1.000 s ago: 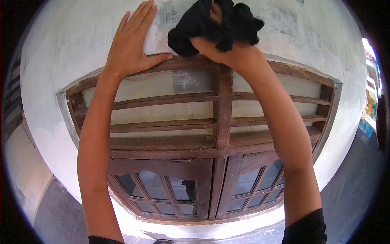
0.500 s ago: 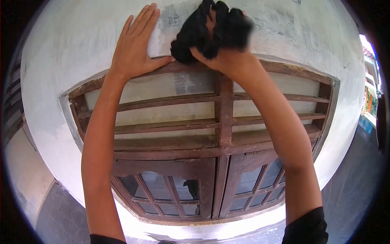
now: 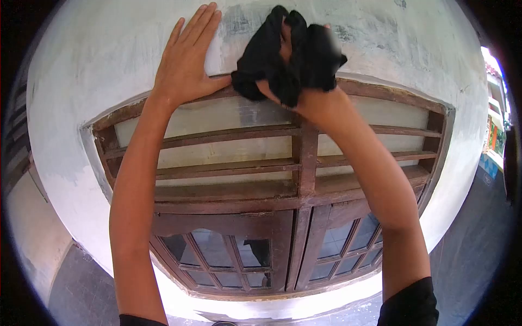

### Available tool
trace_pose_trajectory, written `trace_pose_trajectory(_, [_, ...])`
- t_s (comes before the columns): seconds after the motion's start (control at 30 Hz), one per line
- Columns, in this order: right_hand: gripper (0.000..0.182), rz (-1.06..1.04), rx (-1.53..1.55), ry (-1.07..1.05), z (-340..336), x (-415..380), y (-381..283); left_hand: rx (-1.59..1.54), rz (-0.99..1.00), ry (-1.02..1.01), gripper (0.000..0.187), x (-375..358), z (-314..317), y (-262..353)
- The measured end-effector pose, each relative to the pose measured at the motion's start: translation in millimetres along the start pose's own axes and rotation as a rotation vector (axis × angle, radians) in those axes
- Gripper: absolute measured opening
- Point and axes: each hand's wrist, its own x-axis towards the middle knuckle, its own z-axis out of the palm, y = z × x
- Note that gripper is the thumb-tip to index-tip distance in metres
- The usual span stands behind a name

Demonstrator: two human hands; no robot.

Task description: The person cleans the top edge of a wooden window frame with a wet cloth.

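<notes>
My left hand (image 3: 187, 60) lies flat against the pale wall (image 3: 125, 49), fingers stretched up and thumb along the top rail of the brown wooden frame (image 3: 307, 157). To its right, a bunched black cloth (image 3: 266, 54) is in my right hand (image 3: 321, 103), pressed at the wall just above the frame's top edge. The cloth covers most of the fingers of that hand; a bit of finger shows between its folds.
Below the slatted vent section are wooden shutters with glass panes (image 3: 209, 250). Grey floor (image 3: 462, 244) shows at the right and lower left. A bright opening with a building (image 3: 495, 108) stands at the far right.
My right hand and the black cloth have moved slightly down, toward the frame's top rail. My left hand has shifted a little to the right on the wall.
</notes>
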Motion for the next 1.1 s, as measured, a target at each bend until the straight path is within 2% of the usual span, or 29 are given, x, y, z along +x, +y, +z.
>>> trace_pose_trajectory(0.23, [0.08,0.014,0.176,0.157,15.2,7.0,7.6,-0.016,-0.007,0.02,0.123,-0.3,6.9,-0.4])
trace_pose_trajectory(0.27, [0.064,0.021,0.327,0.074,4.6,14.6,11.7,-0.045,0.037,0.125,0.12,-0.4,10.4,0.7])
trace_pose_trajectory(0.3, [0.064,0.022,0.325,0.08,7.0,15.3,11.7,-0.072,0.082,0.231,0.121,0.1,12.5,0.0])
trace_pose_trajectory(0.37, [0.084,0.004,0.117,0.048,10.3,15.2,7.6,-0.073,0.078,0.235,0.121,-0.2,13.6,0.6])
trace_pose_trajectory(0.4, [0.084,0.003,0.116,0.046,8.8,10.8,4.7,-0.074,0.074,0.242,0.121,-0.2,14.3,1.0])
trace_pose_trajectory(0.47, [0.066,-0.042,0.08,0.076,-7.2,3.8,-10.4,-0.076,0.071,0.237,0.12,0.2,15.0,0.0])
trace_pose_trajectory(0.6, [0.066,0.059,0.03,0.026,-14.5,1.4,-25.6,-0.057,0.029,0.207,0.119,-1.6,18.5,-1.5])
trace_pose_trajectory(0.7, [0.067,0.004,0.001,0.138,9.8,19.7,-8.1,-0.03,0.034,0.222,0.118,-1.0,16.5,-0.1])
trace_pose_trajectory(0.77, [0.067,0.04,0.18,0.127,11.6,35.3,-7.1,-0.056,0.045,0.23,0.118,-0.2,17.8,-1.5])
trace_pose_trajectory(0.93, [0.064,0.05,0.023,0.025,-3.0,10.1,-28.6,-0.046,0.065,0.22,0.12,-1.4,11.1,-2.9])
trace_pose_trajectory(1.0, [0.089,0.071,0.083,-0.02,7.2,-2.8,-32.6,-0.025,0.03,0.025,0.124,-1.8,2.6,-3.4])
trace_pose_trajectory(1.03, [0.089,0.069,0.085,-0.021,10.1,-0.8,-30.0,-0.025,0.028,0.025,0.124,-1.9,2.3,-2.2])
trace_pose_trajectory(1.1, [0.092,0.014,0.153,0.144,21.2,10.5,-15.6,-0.048,0.001,0.039,0.124,0.1,2.6,0.9])
